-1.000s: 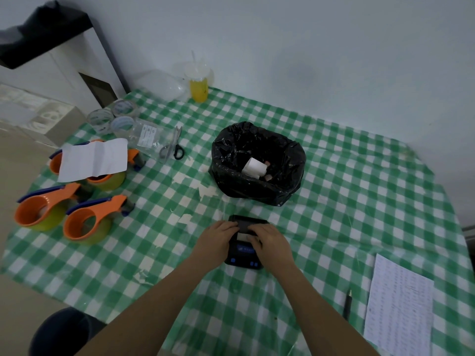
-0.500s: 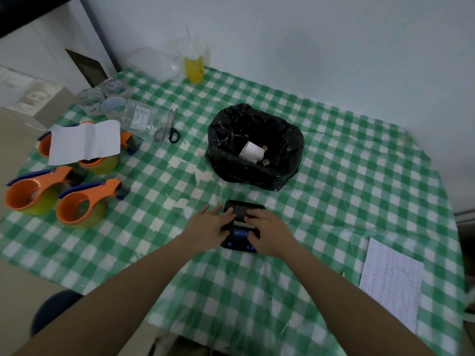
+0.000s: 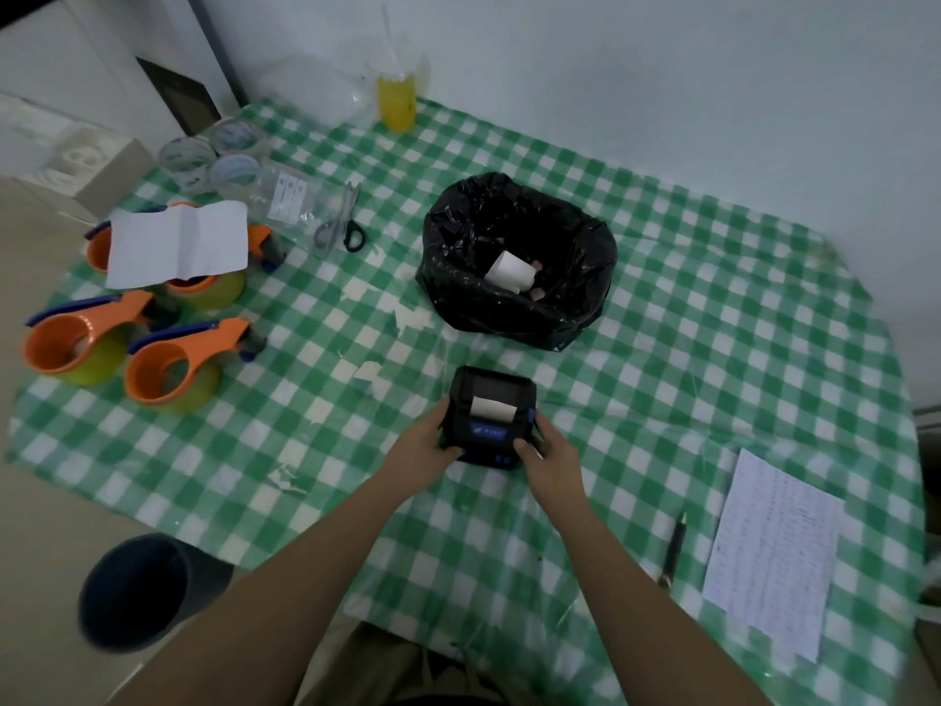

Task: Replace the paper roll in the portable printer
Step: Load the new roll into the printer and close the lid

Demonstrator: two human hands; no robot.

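A small black portable printer [image 3: 490,415] with blue markings lies on the green checked tablecloth in front of me. A short white strip of paper [image 3: 492,407] shows at its slot. My left hand [image 3: 426,438] grips the printer's left side and my right hand [image 3: 550,450] grips its right side, thumbs on the front. Behind it stands a bin lined with a black bag [image 3: 514,257], and a white paper roll [image 3: 511,270] lies inside.
Three orange tape dispensers [image 3: 168,364] and a white sheet [image 3: 178,243] sit at the left, with scissors [image 3: 342,221] and tape rolls [image 3: 203,155] behind. A yellow drink cup [image 3: 396,101] stands by the wall. A pen [image 3: 675,546] and written sheet [image 3: 774,547] lie right. A dark stool [image 3: 133,589] is below left.
Both hands moved from on top of the printer to its sides. The paper strip at the slot is now uncovered.
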